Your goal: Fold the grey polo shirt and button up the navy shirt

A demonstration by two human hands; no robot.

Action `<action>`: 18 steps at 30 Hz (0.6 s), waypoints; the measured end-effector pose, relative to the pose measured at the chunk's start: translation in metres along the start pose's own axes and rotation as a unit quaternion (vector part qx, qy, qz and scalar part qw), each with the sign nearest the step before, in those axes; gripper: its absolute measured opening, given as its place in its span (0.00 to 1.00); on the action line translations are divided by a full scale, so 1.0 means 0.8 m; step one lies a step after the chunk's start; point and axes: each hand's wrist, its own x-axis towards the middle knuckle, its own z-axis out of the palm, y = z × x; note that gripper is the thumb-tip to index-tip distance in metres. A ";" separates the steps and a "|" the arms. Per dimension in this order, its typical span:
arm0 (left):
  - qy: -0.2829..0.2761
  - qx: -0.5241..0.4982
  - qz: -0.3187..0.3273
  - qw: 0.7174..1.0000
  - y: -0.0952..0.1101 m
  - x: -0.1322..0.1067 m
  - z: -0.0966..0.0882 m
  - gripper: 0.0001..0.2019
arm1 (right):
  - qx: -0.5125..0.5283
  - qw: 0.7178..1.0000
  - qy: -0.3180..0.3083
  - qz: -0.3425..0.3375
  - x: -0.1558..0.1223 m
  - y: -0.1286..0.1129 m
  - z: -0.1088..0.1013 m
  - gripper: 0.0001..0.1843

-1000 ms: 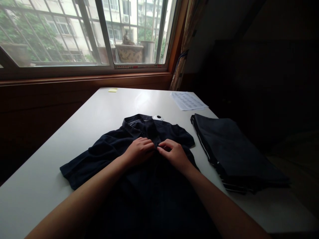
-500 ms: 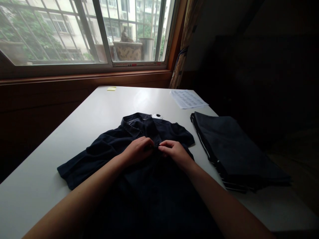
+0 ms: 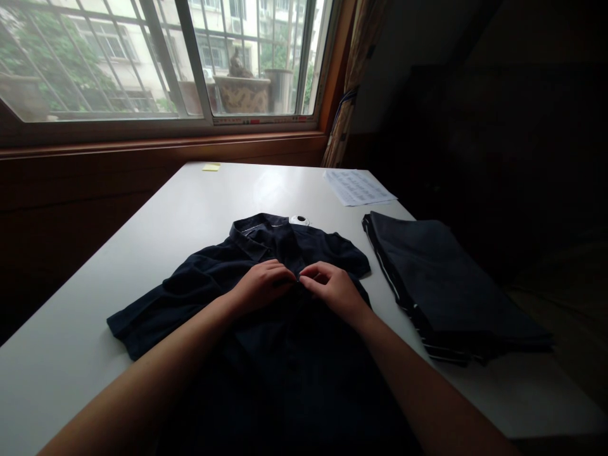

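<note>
White table (image 3: 142, 218) by a barred window (image 3: 161, 63): dark shirt (image 3: 289, 342) spread lengthwise beneath the fingers

Daylight is let in from beyond the fingers, while the room to their far right is left nearly black. Directly under the fingertips lies the upper front of the shirt, a little below the collar (image 3: 251, 244). Neither hand is nearer: the front is touched from its left by the left hand (image 3: 263, 282) and from its right by the right hand (image 3: 331, 288), with only a narrow gap left between them. Between the right thumb and forefinger, brought together at the tips, a small bit of the front seems to be pinched; whether cloth edge or button cannot be told. The left fingers are curled, knuckles up and tips hidden, so their hold cannot be told.

The shirt's long axis is run from the collar, just beyond the fingers, back past them to the near side, where the lower end is lost in shadow. The collar is thus pointed toward the window. One sleeve (image 3: 137, 320) is splayed left of the fingers, the other to their right. Well apart to the right, dark folded fabric (image 3: 446, 278) is laid. Beyond the fingers, a white disc (image 3: 295, 221) is seen at the shirt's far edge, with printed sheets (image 3: 360, 187) farther right and a yellow note (image 3: 211, 167) farther left.
</note>
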 end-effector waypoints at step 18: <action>-0.026 0.115 0.072 0.990 0.005 -0.002 -0.001 0.09 | -0.095 0.992 -0.058 -0.056 0.003 0.000 -0.012 0.08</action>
